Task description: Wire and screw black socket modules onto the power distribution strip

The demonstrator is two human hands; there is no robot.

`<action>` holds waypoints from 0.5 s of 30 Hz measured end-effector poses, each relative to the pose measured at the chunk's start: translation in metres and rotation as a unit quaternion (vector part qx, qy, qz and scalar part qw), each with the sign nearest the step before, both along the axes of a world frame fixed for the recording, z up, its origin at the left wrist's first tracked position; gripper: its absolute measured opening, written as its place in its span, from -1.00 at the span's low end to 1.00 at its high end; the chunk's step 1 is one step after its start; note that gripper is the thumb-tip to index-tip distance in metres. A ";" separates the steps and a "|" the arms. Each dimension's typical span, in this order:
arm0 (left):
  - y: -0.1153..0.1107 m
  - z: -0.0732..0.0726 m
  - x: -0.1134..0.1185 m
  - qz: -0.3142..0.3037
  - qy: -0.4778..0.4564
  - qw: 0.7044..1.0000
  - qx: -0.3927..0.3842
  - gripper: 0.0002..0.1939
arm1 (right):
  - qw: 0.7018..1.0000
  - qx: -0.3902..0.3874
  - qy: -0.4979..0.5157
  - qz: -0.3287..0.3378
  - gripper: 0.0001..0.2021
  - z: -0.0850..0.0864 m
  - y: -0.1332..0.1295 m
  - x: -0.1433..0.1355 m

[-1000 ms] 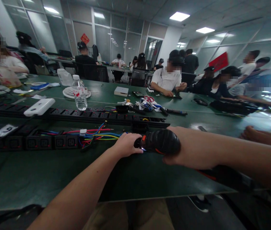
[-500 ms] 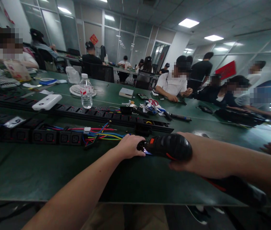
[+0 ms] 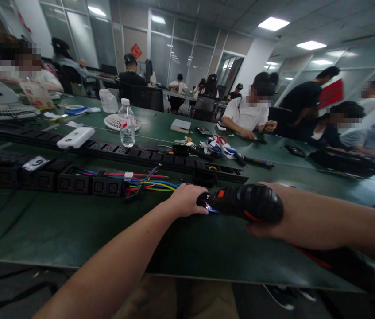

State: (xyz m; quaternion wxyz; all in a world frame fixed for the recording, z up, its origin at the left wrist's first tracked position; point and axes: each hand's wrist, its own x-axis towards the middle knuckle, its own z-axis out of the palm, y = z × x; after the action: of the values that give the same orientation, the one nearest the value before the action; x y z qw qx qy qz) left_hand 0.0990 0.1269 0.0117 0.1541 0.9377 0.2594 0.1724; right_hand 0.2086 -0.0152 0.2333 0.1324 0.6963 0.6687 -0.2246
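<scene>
My right hand [image 3: 288, 210] is wrapped round a black and orange cordless drill [image 3: 245, 201], which lies level and points left. Its lit front end meets my left hand [image 3: 189, 199]. There my left thumb and fingers close round a small black part [image 3: 202, 199], mostly hidden by the hand and the drill, so its kind does not show. Just left of that hand, loose red, blue and yellow-green wires [image 3: 156, 182] run out of a black power strip [image 3: 71, 182]. The drill's tip and its exact contact with the part are hidden.
A second long black power strip [image 3: 144, 155] lies behind, with a white box-shaped device [image 3: 76, 137] on it. Close by stand a water bottle [image 3: 126, 126] and a pile of tools and scraps [image 3: 218, 146]. Across the green table [image 3: 90, 239] a person in a white shirt [image 3: 245, 115] works.
The view has shifted, so the table things appear a little further right. Both hands keep their hold, with the drill still against the part at my left hand.
</scene>
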 end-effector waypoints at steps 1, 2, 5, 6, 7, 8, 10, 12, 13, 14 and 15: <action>0.000 0.000 0.000 0.000 0.003 1.000 -0.001 -0.41 | 1.000 0.001 -0.001 -0.001 -0.92 0.000 0.000 0.000; 0.000 0.000 0.000 0.001 0.005 1.000 -0.002 -0.41 | 1.000 0.002 -0.001 0.001 -0.91 0.001 -0.001 -0.001; -0.001 0.000 0.000 0.004 0.003 1.000 -0.004 -0.41 | 1.000 0.008 -0.001 0.006 -0.83 0.002 -0.001 -0.002; -0.001 0.000 0.000 0.003 0.000 1.000 -0.004 -0.41 | 1.000 0.010 -0.004 0.004 -0.79 0.002 -0.001 -0.002; -0.001 0.000 0.000 0.001 -0.003 1.000 -0.005 -0.41 | 1.000 0.011 -0.010 0.004 -0.77 0.002 -0.001 -0.003; -0.001 0.001 0.000 -0.002 -0.005 1.000 -0.005 -0.42 | 1.000 0.011 -0.015 0.008 -0.78 0.002 0.000 -0.003; -0.002 0.001 0.000 -0.008 -0.006 1.000 -0.007 -0.43 | 0.999 0.008 -0.017 0.026 -0.81 0.002 0.001 -0.003; -0.002 0.002 0.000 -0.006 -0.005 1.000 -0.008 -0.44 | 0.999 0.002 -0.009 0.041 -0.79 0.002 0.002 -0.001; -0.002 0.002 0.000 -0.004 -0.004 1.000 -0.009 -0.43 | 0.999 0.002 -0.007 0.042 -0.74 0.001 0.002 0.000; -0.002 0.002 0.000 -0.001 -0.002 1.000 -0.010 -0.43 | 0.999 0.003 -0.008 0.041 -0.67 0.000 0.002 0.001; -0.002 0.002 0.000 0.000 0.002 1.000 -0.011 -0.43 | 0.999 0.005 -0.013 0.040 -0.61 -0.001 0.003 0.002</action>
State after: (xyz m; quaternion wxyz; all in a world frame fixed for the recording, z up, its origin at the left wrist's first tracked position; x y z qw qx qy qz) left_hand 0.0989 0.1248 0.0141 0.1641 0.9362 0.2614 0.1679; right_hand 0.2110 -0.0125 0.2326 0.1471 0.6722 0.6956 -0.2064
